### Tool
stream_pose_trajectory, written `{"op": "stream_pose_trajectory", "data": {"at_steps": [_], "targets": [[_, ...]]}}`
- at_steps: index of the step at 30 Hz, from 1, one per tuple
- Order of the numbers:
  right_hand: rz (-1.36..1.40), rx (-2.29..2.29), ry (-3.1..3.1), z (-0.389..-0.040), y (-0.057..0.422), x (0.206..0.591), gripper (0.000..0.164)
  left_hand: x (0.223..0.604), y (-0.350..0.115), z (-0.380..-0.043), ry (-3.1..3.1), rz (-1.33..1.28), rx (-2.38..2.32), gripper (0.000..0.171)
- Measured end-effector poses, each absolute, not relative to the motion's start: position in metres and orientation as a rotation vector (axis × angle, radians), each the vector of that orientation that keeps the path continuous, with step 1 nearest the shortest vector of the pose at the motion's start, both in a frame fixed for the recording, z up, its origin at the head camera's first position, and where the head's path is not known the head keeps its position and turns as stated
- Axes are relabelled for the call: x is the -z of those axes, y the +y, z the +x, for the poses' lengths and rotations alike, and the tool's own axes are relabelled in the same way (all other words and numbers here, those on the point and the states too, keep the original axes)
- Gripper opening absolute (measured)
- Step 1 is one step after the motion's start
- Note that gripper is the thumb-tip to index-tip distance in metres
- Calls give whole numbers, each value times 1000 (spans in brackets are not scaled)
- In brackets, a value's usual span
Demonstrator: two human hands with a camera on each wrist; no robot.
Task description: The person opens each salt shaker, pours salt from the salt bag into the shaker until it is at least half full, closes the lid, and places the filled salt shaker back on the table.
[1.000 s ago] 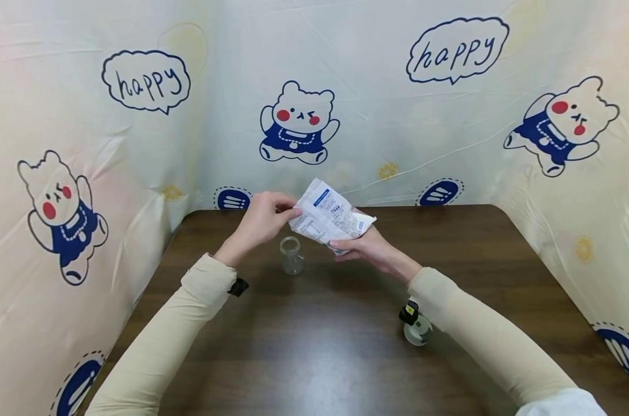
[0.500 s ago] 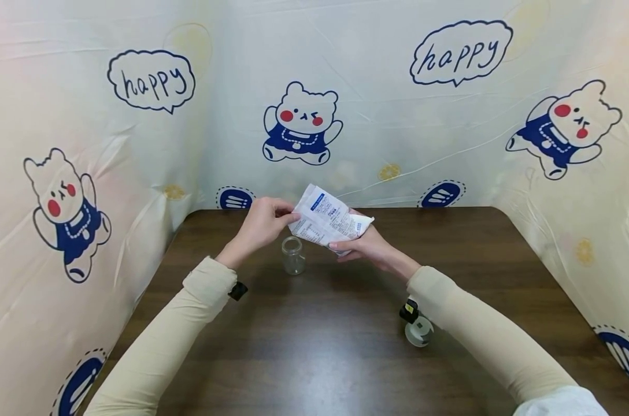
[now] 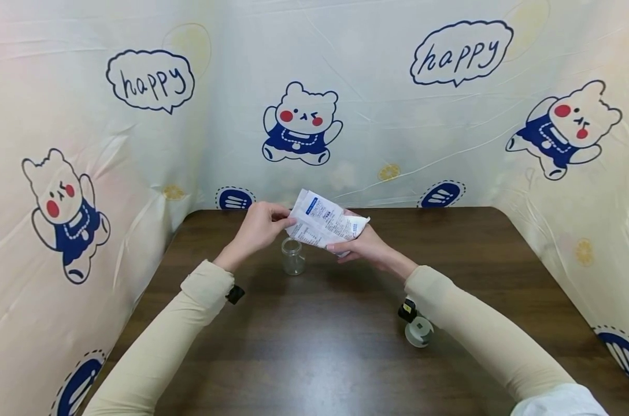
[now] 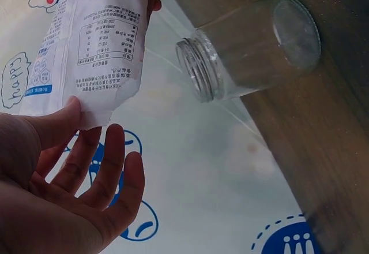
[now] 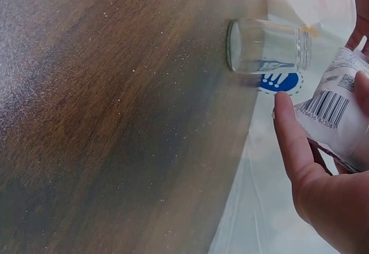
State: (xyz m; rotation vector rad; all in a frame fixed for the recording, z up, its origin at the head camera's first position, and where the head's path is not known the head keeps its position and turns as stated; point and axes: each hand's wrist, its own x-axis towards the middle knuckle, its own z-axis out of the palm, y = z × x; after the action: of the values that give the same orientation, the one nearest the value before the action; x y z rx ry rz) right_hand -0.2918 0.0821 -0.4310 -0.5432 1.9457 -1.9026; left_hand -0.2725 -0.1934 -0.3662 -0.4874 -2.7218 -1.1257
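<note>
Both hands hold a white printed packet (image 3: 322, 219) tilted above the back of the table. My left hand (image 3: 262, 228) pinches its left end between thumb and fingers; in the left wrist view that corner looks torn, close to the thumb. My right hand (image 3: 366, 245) grips the lower right part, with the barcode side facing the right wrist camera. Just below the packet's left end stands a clear glass jar (image 3: 293, 260) without a lid, its threaded mouth (image 4: 199, 69) up. Nothing shows inside the jar.
A round, pale lid-like disc (image 3: 419, 332) lies on the dark wooden table (image 3: 314, 335) beside the right forearm. Tiny white specks dot the wood in the right wrist view. A printed cloth curtain (image 3: 377, 115) encloses the table's back and sides.
The packet and both hands have come down slightly and a little left, so the packet's left end now sits nearer the jar's mouth. Jar and disc stay in place.
</note>
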Motion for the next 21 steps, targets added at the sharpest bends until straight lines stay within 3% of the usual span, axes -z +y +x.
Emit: {"op": "stream_pose_trajectory", "data": {"at_steps": [21], "targets": [[-570, 1808, 2071, -291, 83, 434, 86, 377, -197, -271, -2752, -494, 1130, 13]]}}
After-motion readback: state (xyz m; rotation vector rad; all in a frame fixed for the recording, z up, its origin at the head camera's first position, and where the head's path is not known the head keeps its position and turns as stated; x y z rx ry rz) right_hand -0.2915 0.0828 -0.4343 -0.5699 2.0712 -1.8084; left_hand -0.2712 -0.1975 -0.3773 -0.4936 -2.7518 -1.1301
